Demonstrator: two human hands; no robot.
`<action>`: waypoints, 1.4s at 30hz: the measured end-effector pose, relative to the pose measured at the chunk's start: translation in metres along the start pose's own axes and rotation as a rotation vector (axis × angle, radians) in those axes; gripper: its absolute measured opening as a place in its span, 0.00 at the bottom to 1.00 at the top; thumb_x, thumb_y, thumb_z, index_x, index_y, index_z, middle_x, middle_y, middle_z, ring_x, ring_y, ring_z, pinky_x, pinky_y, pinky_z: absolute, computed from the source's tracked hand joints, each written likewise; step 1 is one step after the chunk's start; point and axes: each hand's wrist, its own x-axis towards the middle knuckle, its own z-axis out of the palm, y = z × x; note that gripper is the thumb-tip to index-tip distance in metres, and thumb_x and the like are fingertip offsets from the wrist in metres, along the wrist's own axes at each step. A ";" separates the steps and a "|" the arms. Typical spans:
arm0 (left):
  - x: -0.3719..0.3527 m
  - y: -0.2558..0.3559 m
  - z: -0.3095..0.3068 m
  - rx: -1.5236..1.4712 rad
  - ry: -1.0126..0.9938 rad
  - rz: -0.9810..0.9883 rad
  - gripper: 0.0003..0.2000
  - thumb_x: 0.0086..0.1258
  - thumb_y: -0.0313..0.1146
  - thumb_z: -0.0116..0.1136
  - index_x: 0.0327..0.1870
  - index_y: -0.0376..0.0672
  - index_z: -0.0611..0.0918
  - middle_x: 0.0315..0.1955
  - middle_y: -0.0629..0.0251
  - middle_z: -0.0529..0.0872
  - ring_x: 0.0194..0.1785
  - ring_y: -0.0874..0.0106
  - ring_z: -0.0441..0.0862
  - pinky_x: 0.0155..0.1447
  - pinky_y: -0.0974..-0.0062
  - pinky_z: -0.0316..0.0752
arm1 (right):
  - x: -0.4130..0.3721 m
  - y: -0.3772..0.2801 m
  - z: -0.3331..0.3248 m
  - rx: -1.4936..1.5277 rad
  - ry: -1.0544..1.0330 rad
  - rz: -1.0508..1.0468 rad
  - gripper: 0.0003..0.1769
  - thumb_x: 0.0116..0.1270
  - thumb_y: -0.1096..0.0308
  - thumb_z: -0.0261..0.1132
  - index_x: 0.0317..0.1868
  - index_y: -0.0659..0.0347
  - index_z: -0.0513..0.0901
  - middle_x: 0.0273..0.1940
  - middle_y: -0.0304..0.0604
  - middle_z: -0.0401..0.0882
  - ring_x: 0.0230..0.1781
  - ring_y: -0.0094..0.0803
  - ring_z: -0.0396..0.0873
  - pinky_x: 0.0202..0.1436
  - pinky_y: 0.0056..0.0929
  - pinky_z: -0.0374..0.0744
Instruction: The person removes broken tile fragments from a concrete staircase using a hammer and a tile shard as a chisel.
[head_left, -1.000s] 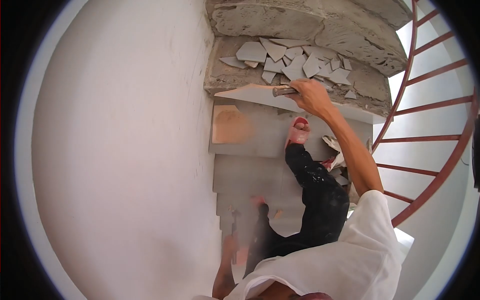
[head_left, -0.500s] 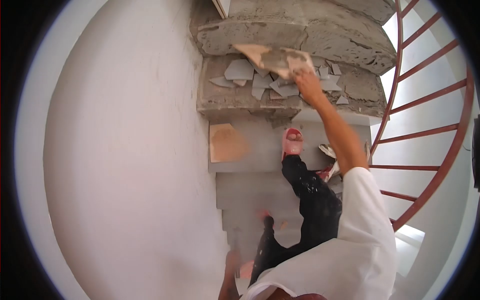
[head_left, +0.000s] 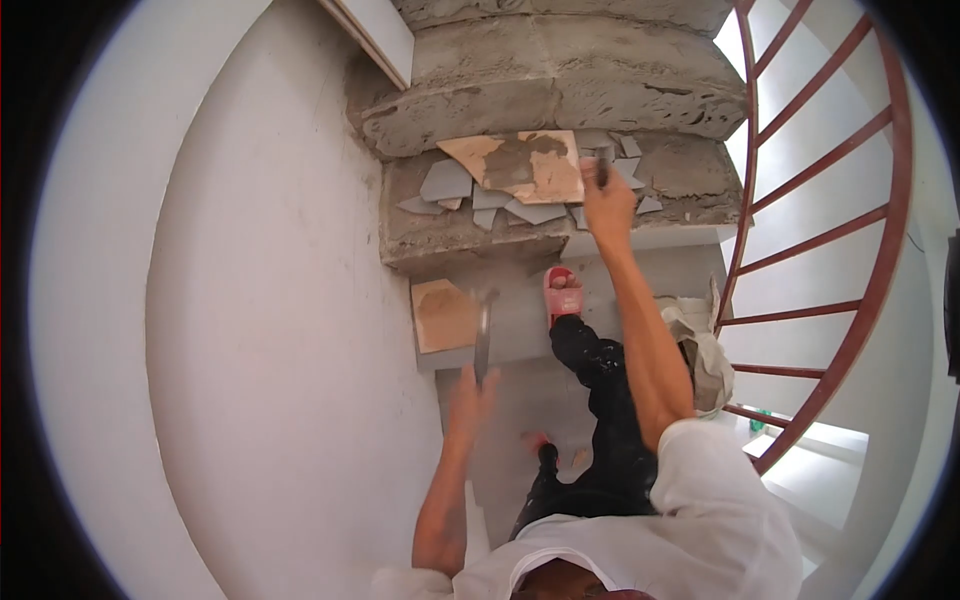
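Note:
My left hand (head_left: 468,408), blurred by motion, is closed round the handle of a hammer (head_left: 483,338) held upright over the lower step. My right hand (head_left: 608,205) is at the right edge of a large broken tile (head_left: 530,165), its fingers closed. A short dark object (head_left: 602,168) stands up between those fingers; I cannot tell what it is. The broken tile shows a tan back with grey mortar patches and rests over several grey tile fragments (head_left: 446,180) on the rough cement step (head_left: 425,240).
Another tan tile piece (head_left: 446,316) lies on the lower step by the white wall (head_left: 260,300). Right of my pink-slippered foot (head_left: 563,293) sits a pale sack (head_left: 705,350). A red metal railing (head_left: 870,330) curves along the right. A white panel (head_left: 375,38) leans at upper left.
The broken tile, earlier raised and tilted in my right hand, now lies flatter on the fragments. My left hand has risen with the hammer from the bottom of the view.

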 end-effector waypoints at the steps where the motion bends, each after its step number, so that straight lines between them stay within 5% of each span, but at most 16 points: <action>1: 0.032 0.021 -0.003 0.055 -0.117 -0.043 0.27 0.74 0.51 0.49 0.62 0.34 0.70 0.38 0.38 0.83 0.45 0.41 0.81 0.50 0.54 0.74 | 0.000 -0.026 -0.016 0.144 0.090 0.209 0.17 0.71 0.57 0.62 0.43 0.65 0.79 0.31 0.47 0.82 0.32 0.42 0.81 0.36 0.37 0.76; 2: 0.061 0.034 0.005 -0.030 0.028 0.177 0.26 0.75 0.50 0.48 0.62 0.35 0.70 0.38 0.37 0.83 0.45 0.38 0.80 0.50 0.54 0.74 | -0.005 -0.046 -0.030 0.326 0.146 0.258 0.19 0.72 0.54 0.60 0.43 0.66 0.79 0.30 0.45 0.82 0.30 0.37 0.80 0.34 0.33 0.75; 4: 0.102 0.121 -0.012 -0.137 0.051 0.156 0.25 0.76 0.52 0.47 0.58 0.36 0.71 0.36 0.39 0.83 0.43 0.39 0.80 0.48 0.53 0.73 | -0.020 -0.066 -0.051 0.689 0.264 0.346 0.25 0.74 0.47 0.57 0.41 0.66 0.78 0.29 0.41 0.80 0.27 0.28 0.78 0.28 0.25 0.72; 6: 0.140 0.165 -0.015 -0.116 0.005 0.191 0.23 0.76 0.51 0.45 0.52 0.36 0.72 0.34 0.41 0.83 0.41 0.40 0.80 0.45 0.52 0.73 | -0.042 -0.052 -0.060 0.688 0.248 0.465 0.24 0.74 0.48 0.57 0.41 0.66 0.78 0.30 0.40 0.80 0.27 0.23 0.77 0.26 0.20 0.69; 9: 0.185 0.173 0.032 -0.125 0.154 0.312 0.22 0.77 0.52 0.44 0.47 0.36 0.73 0.32 0.43 0.83 0.40 0.40 0.80 0.44 0.49 0.72 | -0.064 -0.038 -0.064 0.703 0.210 0.641 0.22 0.75 0.50 0.57 0.40 0.65 0.78 0.30 0.39 0.80 0.26 0.21 0.75 0.24 0.18 0.67; 17: 0.306 0.112 0.110 0.261 0.003 0.096 0.26 0.74 0.54 0.46 0.46 0.33 0.77 0.37 0.36 0.83 0.46 0.40 0.79 0.51 0.48 0.70 | -0.046 -0.030 -0.079 0.732 0.282 0.627 0.21 0.76 0.51 0.57 0.41 0.65 0.77 0.29 0.38 0.77 0.26 0.20 0.74 0.22 0.17 0.64; 27: 0.279 0.135 0.048 -0.016 0.270 0.226 0.24 0.76 0.53 0.46 0.38 0.34 0.76 0.28 0.42 0.83 0.37 0.40 0.80 0.42 0.51 0.72 | -0.024 -0.036 -0.081 0.743 0.239 0.603 0.21 0.76 0.50 0.55 0.42 0.63 0.77 0.29 0.37 0.76 0.27 0.22 0.75 0.24 0.18 0.65; 30: 0.285 0.110 0.057 0.107 0.303 0.077 0.29 0.76 0.56 0.43 0.41 0.30 0.78 0.34 0.38 0.83 0.43 0.43 0.81 0.45 0.52 0.72 | -0.020 -0.034 -0.075 0.742 0.286 0.613 0.22 0.76 0.50 0.56 0.41 0.64 0.77 0.28 0.37 0.76 0.25 0.21 0.74 0.24 0.17 0.65; 33: 0.323 0.068 0.068 0.340 0.155 0.032 0.31 0.75 0.57 0.43 0.43 0.28 0.78 0.36 0.37 0.84 0.44 0.42 0.81 0.46 0.54 0.74 | -0.020 -0.033 -0.070 0.779 0.282 0.624 0.21 0.76 0.51 0.56 0.41 0.65 0.77 0.28 0.38 0.76 0.25 0.20 0.73 0.23 0.18 0.65; 36: 0.337 0.077 0.060 0.274 0.041 -0.086 0.32 0.75 0.59 0.41 0.50 0.32 0.80 0.46 0.36 0.82 0.54 0.42 0.78 0.56 0.50 0.71 | -0.020 -0.032 -0.065 0.764 0.230 0.627 0.21 0.75 0.50 0.56 0.42 0.64 0.77 0.29 0.37 0.76 0.27 0.22 0.75 0.24 0.18 0.66; 42: 0.321 0.114 0.022 0.230 0.030 -0.064 0.31 0.74 0.58 0.42 0.48 0.31 0.79 0.43 0.38 0.83 0.51 0.42 0.79 0.54 0.50 0.71 | -0.020 -0.028 -0.053 0.763 0.211 0.644 0.24 0.74 0.47 0.57 0.41 0.65 0.78 0.29 0.38 0.77 0.27 0.22 0.76 0.25 0.20 0.68</action>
